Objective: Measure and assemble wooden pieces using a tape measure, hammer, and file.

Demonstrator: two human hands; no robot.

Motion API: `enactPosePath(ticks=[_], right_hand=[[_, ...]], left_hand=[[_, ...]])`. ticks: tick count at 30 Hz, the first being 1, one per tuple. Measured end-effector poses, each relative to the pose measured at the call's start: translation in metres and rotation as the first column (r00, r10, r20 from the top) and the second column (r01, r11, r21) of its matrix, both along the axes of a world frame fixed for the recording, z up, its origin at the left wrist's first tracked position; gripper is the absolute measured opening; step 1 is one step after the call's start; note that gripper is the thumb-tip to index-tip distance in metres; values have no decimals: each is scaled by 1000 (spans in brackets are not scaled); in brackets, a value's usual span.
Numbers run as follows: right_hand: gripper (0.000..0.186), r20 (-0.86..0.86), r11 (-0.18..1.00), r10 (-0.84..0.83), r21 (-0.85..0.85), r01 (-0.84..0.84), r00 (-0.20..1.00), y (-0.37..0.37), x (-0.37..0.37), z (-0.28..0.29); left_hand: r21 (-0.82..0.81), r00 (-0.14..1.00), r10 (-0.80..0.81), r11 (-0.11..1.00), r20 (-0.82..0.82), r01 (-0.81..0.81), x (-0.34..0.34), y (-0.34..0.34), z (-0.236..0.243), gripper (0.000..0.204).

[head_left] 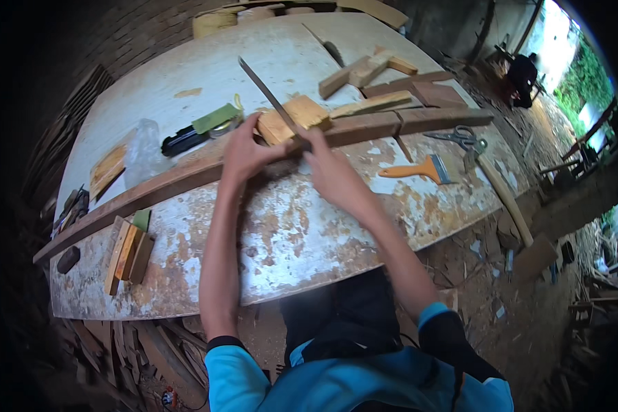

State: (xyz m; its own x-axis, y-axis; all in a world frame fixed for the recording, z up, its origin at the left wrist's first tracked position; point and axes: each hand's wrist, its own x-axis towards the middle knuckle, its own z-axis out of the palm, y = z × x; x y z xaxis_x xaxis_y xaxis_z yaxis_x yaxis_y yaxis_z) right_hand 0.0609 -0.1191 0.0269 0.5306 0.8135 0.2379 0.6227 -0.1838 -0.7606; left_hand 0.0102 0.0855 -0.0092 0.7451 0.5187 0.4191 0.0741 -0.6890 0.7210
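Note:
My right hand [333,175] is closed around the near end of a long, narrow, dark metal file [264,89]. The tool slants away to the upper left across a light wooden block [302,113]. My left hand [244,154] grips the block's left side, thumb and fingers curled at its edge. The block rests at a long brown wooden beam [178,178], which runs across the bench under both hands. Fingertips of my right hand are partly hidden behind the tool. To the left of the block lie a green sanding sheet [216,118] and a black tool [184,141].
The worn white bench [288,247] holds an orange-handled brush [419,169], scissors [460,137] and a hammer [505,192] at right. Wood offcuts [371,69] lie behind. Small wood pieces [127,254] and a plastic bag [146,151] sit left. Another person [522,77] is far right.

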Motion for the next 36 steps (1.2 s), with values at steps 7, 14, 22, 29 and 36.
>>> enactPosePath(ticks=[7, 14, 22, 29, 36], right_hand=[[42, 390, 985, -82, 173, 14, 917, -29, -5, -29], [47, -20, 989, -65, -133, 62, 998, -23, -16, -14], [48, -42, 979, -70, -195, 61, 997, 0, 0, -17], [41, -66, 988, -60, -144, 50, 996, -89, -22, -73], [40, -136, 991, -122, -63, 114, 983, -59, -31, -43]], left_hand=[[101, 994, 111, 989, -15, -109, 5, 2, 0, 82], [111, 997, 83, 990, -5, -82, 5, 2, -1, 85], [55, 993, 100, 994, -60, -97, 2, -1, 4, 85], [171, 1000, -20, 985, 15, 17, -2, -5, -4, 88], [246, 997, -70, 967, 12, 65, -10, -9, -3, 92]])
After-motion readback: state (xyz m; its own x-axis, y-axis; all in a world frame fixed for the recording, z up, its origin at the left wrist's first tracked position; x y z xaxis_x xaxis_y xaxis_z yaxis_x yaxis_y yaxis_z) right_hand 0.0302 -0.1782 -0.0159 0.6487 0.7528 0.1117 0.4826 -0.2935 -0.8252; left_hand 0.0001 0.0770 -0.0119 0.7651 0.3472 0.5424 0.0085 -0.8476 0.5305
